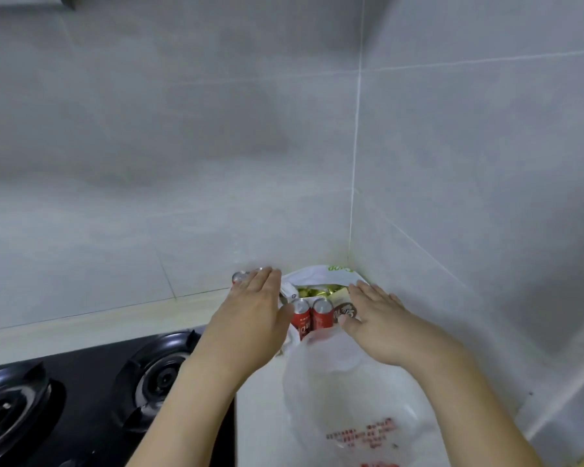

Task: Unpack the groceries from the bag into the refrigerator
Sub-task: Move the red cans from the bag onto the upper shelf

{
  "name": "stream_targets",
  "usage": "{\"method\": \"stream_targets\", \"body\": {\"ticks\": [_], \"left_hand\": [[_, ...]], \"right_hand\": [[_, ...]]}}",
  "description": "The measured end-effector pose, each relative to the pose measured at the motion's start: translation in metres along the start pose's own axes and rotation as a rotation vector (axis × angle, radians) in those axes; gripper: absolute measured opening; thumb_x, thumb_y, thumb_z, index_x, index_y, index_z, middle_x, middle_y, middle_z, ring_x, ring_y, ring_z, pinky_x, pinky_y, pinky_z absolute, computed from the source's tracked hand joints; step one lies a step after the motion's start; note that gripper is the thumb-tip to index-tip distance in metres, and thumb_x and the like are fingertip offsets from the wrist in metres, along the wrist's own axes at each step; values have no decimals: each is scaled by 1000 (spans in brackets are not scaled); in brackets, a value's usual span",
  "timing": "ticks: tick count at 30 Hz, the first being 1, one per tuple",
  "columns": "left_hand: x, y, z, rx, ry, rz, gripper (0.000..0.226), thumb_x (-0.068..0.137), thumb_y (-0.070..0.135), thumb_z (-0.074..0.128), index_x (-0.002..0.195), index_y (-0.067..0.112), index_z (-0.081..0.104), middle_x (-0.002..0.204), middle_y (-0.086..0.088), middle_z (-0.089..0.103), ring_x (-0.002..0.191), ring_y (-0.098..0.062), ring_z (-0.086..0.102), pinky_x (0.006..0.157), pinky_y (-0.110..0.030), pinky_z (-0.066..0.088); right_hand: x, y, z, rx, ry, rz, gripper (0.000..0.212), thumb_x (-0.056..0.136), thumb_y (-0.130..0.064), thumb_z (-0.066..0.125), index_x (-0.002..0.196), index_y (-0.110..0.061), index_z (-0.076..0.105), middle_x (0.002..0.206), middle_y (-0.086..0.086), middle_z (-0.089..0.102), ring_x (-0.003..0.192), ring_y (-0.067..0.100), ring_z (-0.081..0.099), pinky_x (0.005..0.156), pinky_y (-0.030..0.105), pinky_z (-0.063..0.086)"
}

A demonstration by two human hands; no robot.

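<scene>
Head view: bag (344,382) mouth is flanked by flat, released left hand (253,315) and right hand (381,318); red cans (311,316) are seen inside, hob (81,396) alongside.

two bare forearms come up from the bottom edge of the frame toward its lower middle, one on each side, and no sleeve, cuff or glove shows on either along the whole length in view. the left hand (255,306) and the right hand (375,310) are both bare, with no ring, watch, strap or bracelet visible at the fingers or wrists. the nails that show are short and plain, the thumbnail of the right hand being the clearest, and nothing more of the person is in view than these two arms.
</scene>
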State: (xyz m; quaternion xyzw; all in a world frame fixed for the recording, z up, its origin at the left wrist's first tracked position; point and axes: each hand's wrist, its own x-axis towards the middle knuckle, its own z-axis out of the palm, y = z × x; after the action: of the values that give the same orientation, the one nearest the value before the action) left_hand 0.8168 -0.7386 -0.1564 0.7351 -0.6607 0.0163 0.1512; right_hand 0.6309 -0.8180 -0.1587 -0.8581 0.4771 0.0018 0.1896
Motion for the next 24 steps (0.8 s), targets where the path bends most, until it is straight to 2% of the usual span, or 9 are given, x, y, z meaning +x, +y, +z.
{"method": "stream_targets", "body": {"ticks": [7, 10, 15, 19, 24], "left_hand": [[62, -38, 35, -53, -81, -4, 57, 98, 38, 41, 150, 19, 29, 155, 1, 32, 143, -18, 25, 117, -34, 23], [85, -53, 51, -43, -108, -25, 60, 98, 41, 42, 151, 17, 28, 156, 0, 32, 144, -19, 24, 118, -34, 22], [111, -74, 86, -48, -191, -87, 61, 95, 42, 46, 149, 19, 30, 153, 2, 35, 140, -21, 30, 115, -36, 27], [131, -91, 121, -68, -261, -109, 62, 92, 41, 51, 148, 21, 33, 149, 4, 39, 134, -21, 35, 111, -35, 31], [151, -112, 150, -94, -317, -147, 64, 93, 41, 52, 150, 22, 31, 150, 4, 39, 136, -20, 34, 111, -32, 28]], "right_hand": [[74, 13, 11, 21, -42, 30, 62, 104, -37, 27, 156, -15, 1, 163, 3, -3, 150, 16, -4, 120, 32, -1], [105, 24, 18, 27, -72, 55, 64, 103, -37, 31, 156, -14, 2, 163, 4, -2, 150, 17, -2, 121, 33, 1], [153, 39, 38, 78, -90, 74, 67, 100, -40, 40, 155, -15, 11, 162, 2, 11, 149, 21, 13, 119, 32, 14], [189, 49, 61, 97, -130, 85, 64, 97, -41, 45, 151, -15, 22, 155, 3, 30, 140, 21, 33, 111, 32, 29], [225, 58, 77, 66, -152, 104, 66, 95, -40, 50, 150, -14, 25, 153, 3, 34, 140, 20, 32, 109, 28, 28]]}}
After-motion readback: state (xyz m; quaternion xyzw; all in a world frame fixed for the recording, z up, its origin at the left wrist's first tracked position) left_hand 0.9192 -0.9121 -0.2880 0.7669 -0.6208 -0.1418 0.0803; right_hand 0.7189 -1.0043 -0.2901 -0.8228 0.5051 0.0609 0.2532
